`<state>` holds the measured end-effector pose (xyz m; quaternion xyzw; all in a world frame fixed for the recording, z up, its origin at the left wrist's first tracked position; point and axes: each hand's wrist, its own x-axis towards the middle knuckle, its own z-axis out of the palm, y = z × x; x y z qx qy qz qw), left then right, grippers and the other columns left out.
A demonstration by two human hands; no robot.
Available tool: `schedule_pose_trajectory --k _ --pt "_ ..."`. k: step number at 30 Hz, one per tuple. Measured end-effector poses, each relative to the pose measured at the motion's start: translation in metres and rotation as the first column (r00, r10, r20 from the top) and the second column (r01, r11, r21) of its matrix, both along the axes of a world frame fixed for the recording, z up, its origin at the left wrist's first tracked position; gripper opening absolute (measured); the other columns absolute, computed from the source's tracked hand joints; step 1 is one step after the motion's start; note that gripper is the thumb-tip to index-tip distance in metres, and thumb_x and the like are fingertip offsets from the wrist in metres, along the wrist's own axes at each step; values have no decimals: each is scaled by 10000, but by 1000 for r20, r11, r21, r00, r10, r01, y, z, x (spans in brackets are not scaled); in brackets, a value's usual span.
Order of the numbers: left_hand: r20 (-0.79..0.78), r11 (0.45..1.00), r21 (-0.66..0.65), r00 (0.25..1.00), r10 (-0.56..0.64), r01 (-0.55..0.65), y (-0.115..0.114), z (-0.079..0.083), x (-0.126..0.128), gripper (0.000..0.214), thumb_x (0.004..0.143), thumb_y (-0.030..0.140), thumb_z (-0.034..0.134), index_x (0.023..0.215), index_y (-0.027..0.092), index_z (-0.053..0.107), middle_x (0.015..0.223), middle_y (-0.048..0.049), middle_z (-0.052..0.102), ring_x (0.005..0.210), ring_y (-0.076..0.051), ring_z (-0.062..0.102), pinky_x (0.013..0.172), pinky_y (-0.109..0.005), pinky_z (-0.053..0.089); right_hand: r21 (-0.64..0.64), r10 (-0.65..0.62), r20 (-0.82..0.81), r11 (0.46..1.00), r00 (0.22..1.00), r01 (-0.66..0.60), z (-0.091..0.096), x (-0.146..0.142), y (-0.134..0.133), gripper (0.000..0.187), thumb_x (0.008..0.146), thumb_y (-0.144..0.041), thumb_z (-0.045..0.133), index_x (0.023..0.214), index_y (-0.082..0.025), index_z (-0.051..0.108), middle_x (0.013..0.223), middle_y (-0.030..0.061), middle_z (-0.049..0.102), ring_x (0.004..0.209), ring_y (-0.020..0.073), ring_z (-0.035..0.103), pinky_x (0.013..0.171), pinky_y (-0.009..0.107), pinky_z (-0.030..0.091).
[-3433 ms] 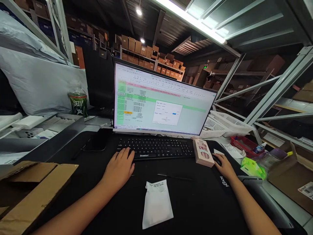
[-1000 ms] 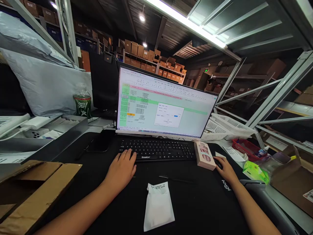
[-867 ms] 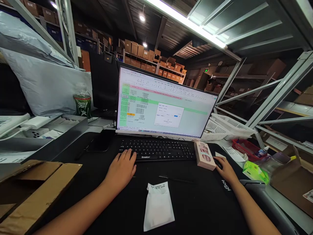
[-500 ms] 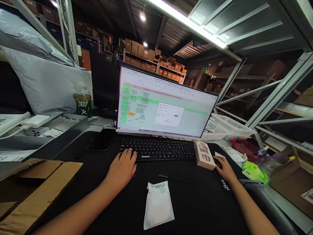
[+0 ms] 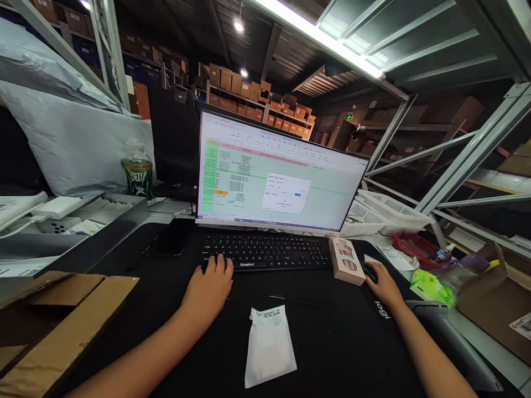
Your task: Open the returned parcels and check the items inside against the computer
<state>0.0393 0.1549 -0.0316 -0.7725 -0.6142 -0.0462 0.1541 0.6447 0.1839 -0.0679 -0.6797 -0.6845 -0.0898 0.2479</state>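
Note:
My left hand [image 5: 209, 284] rests palm down at the lower left edge of a black keyboard [image 5: 265, 253], fingertips on its bottom keys and slightly apart. On the right, my right hand [image 5: 382, 284] lies over a dark computer mouse [image 5: 370, 272], which it mostly covers. A small pale box with pink pictures [image 5: 347, 261] stands between keyboard and mouse. Behind the keyboard, a monitor [image 5: 244, 188] displays a spreadsheet with a small dialog window over it. A white paper packet [image 5: 270, 347] lies flat on the black desk mat [image 5: 332, 337] between my forearms.
An opened cardboard box [image 5: 74, 323] sits at the left front, near a grey tray [image 5: 124, 221] and a phone [image 5: 168, 239]. A green-labelled bottle [image 5: 139, 174] stands behind. At right are white baskets [image 5: 392, 210], a red basket [image 5: 415, 251], a green packet [image 5: 431, 287] and another carton [image 5: 498, 304].
My left fingers have shifted slightly on the keyboard's lower edge. On screen, the green highlight across the spreadsheet has become a thinner band. My right hand stays on the mouse.

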Motion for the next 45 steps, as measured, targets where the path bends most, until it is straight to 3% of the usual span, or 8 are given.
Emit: schedule_pose_trajectory --k 11,18,29,36,45 --pt "-37 1000 -24 999 15 -16 -3 2 3 516 1043 147 369 1528 54 518 1576 -285 494 1433 -428 529 1045 -584 555 21 -8 -12 1000 1000 8 5 -13 -7 455 936 -437 558 1345 -246 611 1357 118 621 1278 319 616 1076 472 524" --pt "-51 1000 -13 999 14 -15 -4 2 5 517 1032 141 382 1521 58 531 1572 -283 501 1432 -411 535 1079 -567 540 14 -7 -12 1000 1000 7 3 -5 -2 470 904 -457 579 1314 -232 627 1309 125 639 1241 329 633 1045 468 542" --pt "34 999 6 999 -39 39 -5 -4 6 549 1032 142 278 1502 -14 514 1598 -328 444 1478 -442 467 1116 -727 443 22 -30 38 999 999 29 16 -18 -11 452 897 -423 574 1294 -216 633 1292 139 633 1229 344 618 1068 506 527" --pt "121 999 8 992 -33 32 -11 1 6 567 1041 187 279 1515 -54 478 1612 -363 395 1502 -486 417 1114 -751 421 3 -28 37 1000 999 28 18 -19 -15 465 909 -378 575 1336 -207 639 1307 144 625 1235 346 599 1084 496 514" --pt "93 1000 16 996 0 -1 -8 2 6 563 1020 140 356 1560 12 450 1677 -346 286 1557 -453 346 1171 -659 411 -11 -58 57 998 997 59 18 -21 -16 465 917 -382 585 1343 -198 627 1336 148 608 1217 348 616 1070 490 528"
